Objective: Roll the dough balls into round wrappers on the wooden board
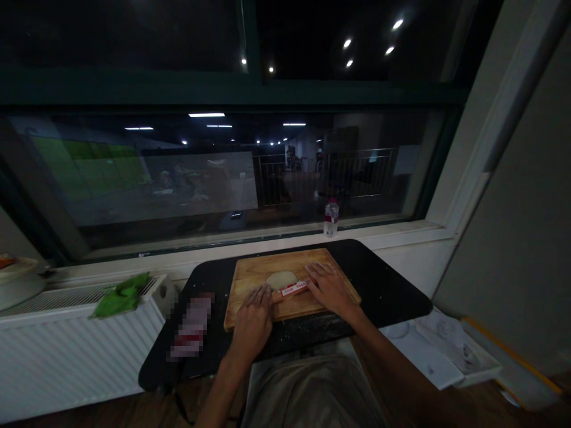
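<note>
Rolling pin (291,290) covered at both ends by left hand (255,312) and right hand (329,286), grips wide, fingers extended; red-and-white label (295,288) too small to be read.

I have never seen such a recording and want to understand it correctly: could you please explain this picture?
There is no machine here. One camera, worn on a person's head, looks forward and down at two bare hands. The left hand and right hand rest on the two ends of a rolling pin with a red-and-white label; how firmly they grip it, I cannot tell. Just beyond it is a pale, rounded piece, apparently dough, on a wooden board. The board lies on a black table. Also on the table, at the left, is a pixelated object.
</note>
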{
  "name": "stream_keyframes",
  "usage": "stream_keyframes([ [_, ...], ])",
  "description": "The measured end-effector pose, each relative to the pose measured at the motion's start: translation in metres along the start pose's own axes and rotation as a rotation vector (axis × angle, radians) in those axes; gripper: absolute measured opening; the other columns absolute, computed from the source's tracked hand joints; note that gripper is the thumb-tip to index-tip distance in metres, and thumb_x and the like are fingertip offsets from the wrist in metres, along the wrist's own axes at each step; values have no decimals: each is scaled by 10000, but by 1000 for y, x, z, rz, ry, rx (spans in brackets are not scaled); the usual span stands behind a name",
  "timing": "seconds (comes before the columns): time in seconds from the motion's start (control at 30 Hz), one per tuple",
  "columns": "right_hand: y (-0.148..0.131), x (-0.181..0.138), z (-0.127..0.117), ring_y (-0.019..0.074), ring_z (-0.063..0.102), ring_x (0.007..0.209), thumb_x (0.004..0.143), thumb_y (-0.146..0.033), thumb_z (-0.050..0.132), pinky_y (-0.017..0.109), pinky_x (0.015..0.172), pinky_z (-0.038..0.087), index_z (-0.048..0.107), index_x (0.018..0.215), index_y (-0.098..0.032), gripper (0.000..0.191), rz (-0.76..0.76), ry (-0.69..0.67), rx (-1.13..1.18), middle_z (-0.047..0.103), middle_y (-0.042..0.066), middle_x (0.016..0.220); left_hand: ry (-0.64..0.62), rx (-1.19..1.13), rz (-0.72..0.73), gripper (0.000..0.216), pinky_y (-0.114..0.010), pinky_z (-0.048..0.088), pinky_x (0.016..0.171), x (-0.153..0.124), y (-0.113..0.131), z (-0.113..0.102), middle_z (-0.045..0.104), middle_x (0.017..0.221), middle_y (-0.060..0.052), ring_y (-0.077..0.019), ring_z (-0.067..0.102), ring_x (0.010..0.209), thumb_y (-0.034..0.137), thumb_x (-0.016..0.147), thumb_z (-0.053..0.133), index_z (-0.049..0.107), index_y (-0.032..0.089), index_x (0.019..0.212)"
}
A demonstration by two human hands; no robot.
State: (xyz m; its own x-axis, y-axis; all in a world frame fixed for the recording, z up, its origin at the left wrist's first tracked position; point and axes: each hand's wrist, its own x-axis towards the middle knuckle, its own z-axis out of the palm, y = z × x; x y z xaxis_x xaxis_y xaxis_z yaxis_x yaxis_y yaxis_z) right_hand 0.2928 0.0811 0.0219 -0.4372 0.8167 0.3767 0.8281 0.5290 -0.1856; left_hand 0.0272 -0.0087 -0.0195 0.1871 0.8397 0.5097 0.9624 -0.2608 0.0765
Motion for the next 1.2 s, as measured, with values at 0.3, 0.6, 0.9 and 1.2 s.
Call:
stream_keyframes([
  [0.3,-1,-27,6,320,485,1595,1157,-469,374,570,1362,276,537,1673,-176,616,30,57,-24,550,155,1684,3,-48,29,809,-552,367,1384,-3,-1,4,580,1683,-130,-280,520,1592,-19,854,444,541,170,1635],
  [0.6,-9,-8,-1,313,419,1637,1173,-444,326,585,1378,196,563,1638,-137,606,46,-1,-106,552,168,1683,-7,-149,36,609,-549,327,1392,24,-18,6,560,1705,-100,-260,423,1654,77,1030,397,586,214,1593],
  [0.9,-13,8,-1,329,581,1498,1170,-436,332,579,1356,234,666,1539,-185,558,66,7,-134,663,158,1583,-139,-201,22,512,-567,328,1383,45,-23,-14,613,1661,-72,-342,335,1691,454,1071,576,671,239,1526],
  [1.2,-16,7,-3,329,608,1460,1159,-410,356,517,1331,284,677,1521,-166,542,84,-1,-150,702,169,1527,-147,-165,24,526,-554,334,1381,48,-22,-14,612,1659,-81,-349,385,1665,440,1014,660,686,242,1501],
])
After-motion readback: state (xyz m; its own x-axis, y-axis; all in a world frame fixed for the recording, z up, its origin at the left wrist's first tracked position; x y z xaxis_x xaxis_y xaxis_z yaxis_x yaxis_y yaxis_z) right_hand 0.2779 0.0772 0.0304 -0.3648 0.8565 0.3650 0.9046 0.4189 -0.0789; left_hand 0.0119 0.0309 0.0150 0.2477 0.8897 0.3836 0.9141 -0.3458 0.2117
